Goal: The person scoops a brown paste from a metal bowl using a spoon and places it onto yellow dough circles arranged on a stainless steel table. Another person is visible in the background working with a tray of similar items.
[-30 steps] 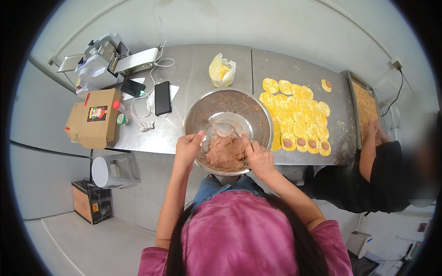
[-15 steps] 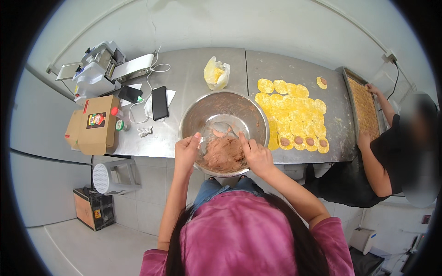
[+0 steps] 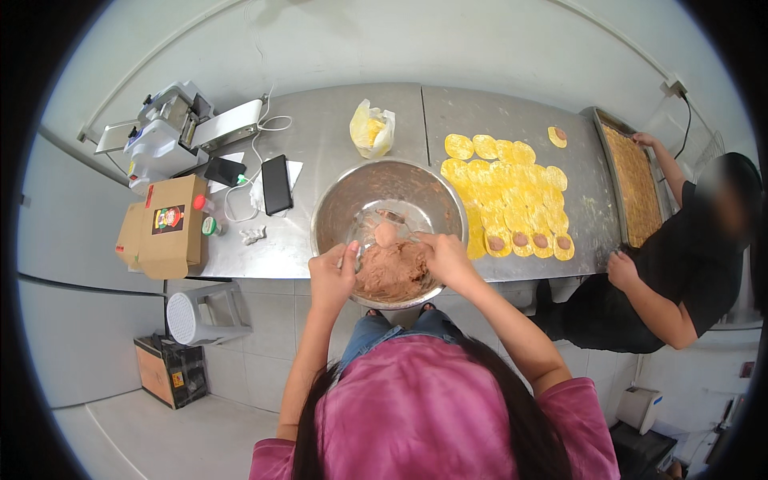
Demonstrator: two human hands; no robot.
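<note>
A large steel mixing bowl [image 3: 324,204] stands at the table's front edge. In its near half lies a mound of pinkish-brown minced filling [image 3: 392,270]. My left hand [image 3: 332,276] is closed at the bowl's left side on a thin metal handle, seemingly a spoon's. Across from it my right hand [image 3: 446,258] grips a spoon [image 3: 412,234] above the filling. Between the hands, a small rounded lump of filling [image 3: 386,234] sits over the mound. Blur and glare hide which spoon carries it.
Yellow dough rounds [image 3: 512,188] cover the table to the right, several topped with filling. Behind the bowl stands a plastic bag [image 3: 373,130]. A phone [image 3: 277,182], cardboard box [image 3: 172,224] and machine [image 3: 168,132] are left. At far right a co-worker [image 3: 672,280] touches a filled tray [image 3: 632,188].
Both hands have shifted slightly, and the right hand's spoon no longer shows its bowl plainly. A rounded lump now appears between the hands. The co-worker's nearer hand has come off the tray.
</note>
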